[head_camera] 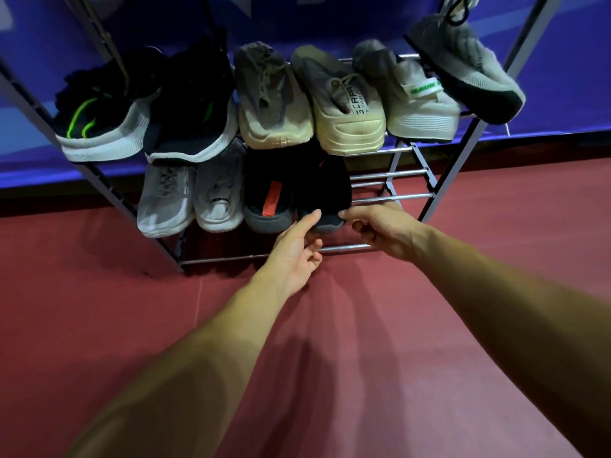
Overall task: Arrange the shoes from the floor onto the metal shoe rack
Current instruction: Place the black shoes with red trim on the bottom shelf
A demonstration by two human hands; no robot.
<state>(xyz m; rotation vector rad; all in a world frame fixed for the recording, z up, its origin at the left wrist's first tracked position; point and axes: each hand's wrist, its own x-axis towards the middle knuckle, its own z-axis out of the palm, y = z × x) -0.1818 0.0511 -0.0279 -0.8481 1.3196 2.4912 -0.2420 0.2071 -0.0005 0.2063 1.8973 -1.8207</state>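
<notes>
The metal shoe rack [410,196] stands against a blue wall. Its lower shelf holds a pair of white sneakers [191,200] and a pair of black shoes with orange marks. My left hand [297,249] and my right hand [380,226] both meet the heel of the right black shoe [325,190]. Each thumb lies on the heel and the fingers curl beneath the sole. The left black shoe [267,200] sits beside it. The shelf above carries black-green sneakers [109,117], beige sneakers [344,104] and grey-white sneakers [416,97].
Bare chrome bars [390,175] lie to the right of the black shoes on the lower shelf. Another grey shoe [469,64] leans at the rack's upper right. The red floor [330,358] spreads in front of the rack, beneath my arms.
</notes>
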